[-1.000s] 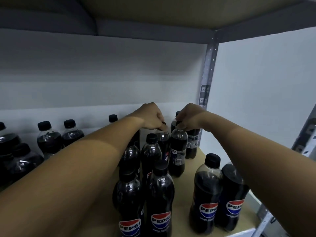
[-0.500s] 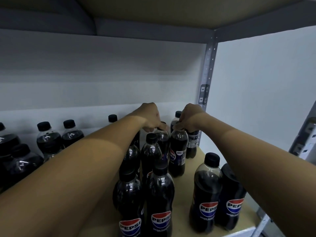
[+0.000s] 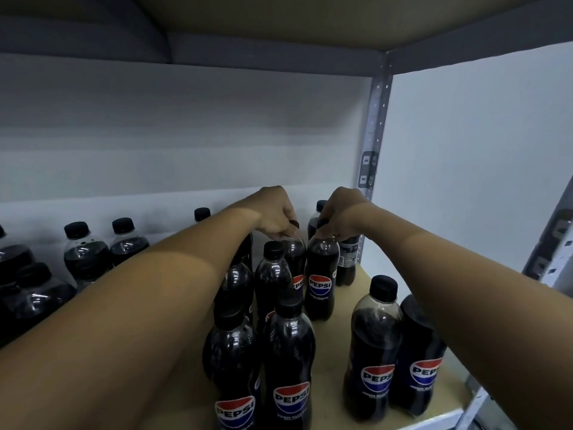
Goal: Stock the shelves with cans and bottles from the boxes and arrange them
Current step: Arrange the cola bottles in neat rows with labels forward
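Observation:
Several dark Pepsi bottles with black caps stand on a wooden shelf [image 3: 350, 308]. My left hand [image 3: 274, 214] grips the cap of one bottle [image 3: 294, 259] near the back. Close beside it, my right hand [image 3: 342, 214] holds the top of a second bottle [image 3: 321, 280], whose Pepsi label faces me. Both bottles stand upright on the shelf, touching each other. Their caps are mostly hidden under my fingers.
Two bottles [image 3: 373, 352] stand at the front right and two more [image 3: 288, 367] at the front middle. More bottles [image 3: 83, 256] line the left back. A metal upright [image 3: 373, 144] and white wall close the right side; the upper shelf [image 3: 279, 17] hangs overhead.
The bottle under my right hand has turned so its Pepsi label faces me. Both hands stay on the caps in nearly the same place.

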`<action>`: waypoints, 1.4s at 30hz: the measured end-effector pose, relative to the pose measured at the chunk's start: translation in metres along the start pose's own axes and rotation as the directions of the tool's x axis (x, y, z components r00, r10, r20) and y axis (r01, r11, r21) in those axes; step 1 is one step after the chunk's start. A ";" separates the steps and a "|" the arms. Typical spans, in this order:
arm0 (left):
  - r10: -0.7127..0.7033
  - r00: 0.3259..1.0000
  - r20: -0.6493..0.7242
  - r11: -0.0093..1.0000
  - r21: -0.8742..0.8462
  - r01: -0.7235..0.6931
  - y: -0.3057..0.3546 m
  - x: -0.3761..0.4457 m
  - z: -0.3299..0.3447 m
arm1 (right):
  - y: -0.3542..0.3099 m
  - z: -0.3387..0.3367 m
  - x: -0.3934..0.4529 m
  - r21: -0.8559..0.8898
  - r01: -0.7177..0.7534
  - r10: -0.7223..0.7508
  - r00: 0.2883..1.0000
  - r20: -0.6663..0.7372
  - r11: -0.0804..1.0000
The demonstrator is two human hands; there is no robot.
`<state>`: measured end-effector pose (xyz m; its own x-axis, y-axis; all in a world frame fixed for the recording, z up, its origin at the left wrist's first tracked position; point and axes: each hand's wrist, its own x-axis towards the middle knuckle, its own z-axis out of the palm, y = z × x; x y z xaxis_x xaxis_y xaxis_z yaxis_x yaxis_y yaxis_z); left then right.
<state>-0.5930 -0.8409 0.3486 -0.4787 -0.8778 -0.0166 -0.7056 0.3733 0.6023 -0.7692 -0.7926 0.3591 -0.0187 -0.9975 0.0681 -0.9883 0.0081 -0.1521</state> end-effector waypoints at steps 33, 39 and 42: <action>0.087 0.983 0.160 0.996 -0.018 -0.085 0.056 0.017 0.052 | 0.082 -0.009 -0.025 0.290 -0.092 0.067 0.993 0.094 0.952; 0.097 0.981 0.169 0.995 -0.050 -0.090 0.066 0.016 0.060 | 0.095 -0.012 -0.029 0.277 -0.092 0.062 0.991 0.115 0.956; 0.096 0.980 0.175 0.994 -0.062 -0.087 0.066 0.014 0.060 | 0.097 -0.013 -0.029 0.270 -0.093 0.055 0.988 0.144 0.958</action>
<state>-0.6773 -0.8110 0.3401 -0.6282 -0.7719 -0.0977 -0.6278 0.4287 0.6497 -0.8663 -0.7616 0.3551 -0.0509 -0.9952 -0.0830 -0.9048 0.0811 -0.4181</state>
